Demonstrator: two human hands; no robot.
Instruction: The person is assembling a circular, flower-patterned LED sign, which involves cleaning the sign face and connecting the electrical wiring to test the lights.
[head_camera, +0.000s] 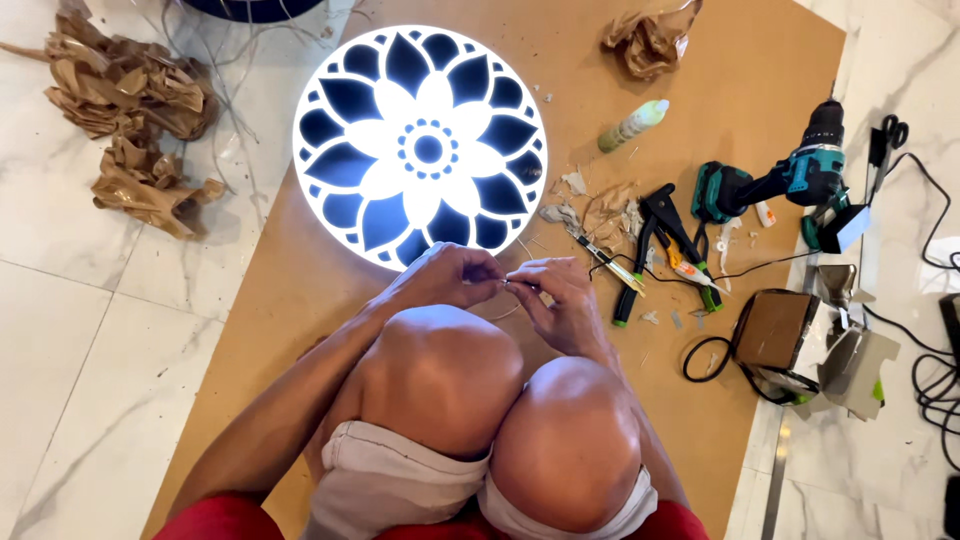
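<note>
Two hands meet just beyond my knees in the single head view, low over the brown board (300, 290) I squat on. My left hand (445, 277) is curled, its fingertips pressed together on one end of a thin wire (508, 285); my right hand (555, 300) pinches the other end between thumb and forefinger, so both grips are closed on it and the short run between them stays taut and close to my eyes. How the wire ends I cannot tell, it is too fine. Just beyond the hands lies the lit round flower panel (420, 148), flat and face up, its near rim almost touching my left knuckles, which keeps it within reach. To the right the tools lie loose on the board where an arm can sweep to them: black pliers with green grips (655, 245), a cordless drill (775, 180) on its side near the board's right edge, a pale green bottle (632, 125) farther off, and an open small carton (800, 335) by a looped black cable (705, 365). Crumpled brown paper (130, 110) sits far left on the marble floor (60, 380), well apart from the work.
</note>
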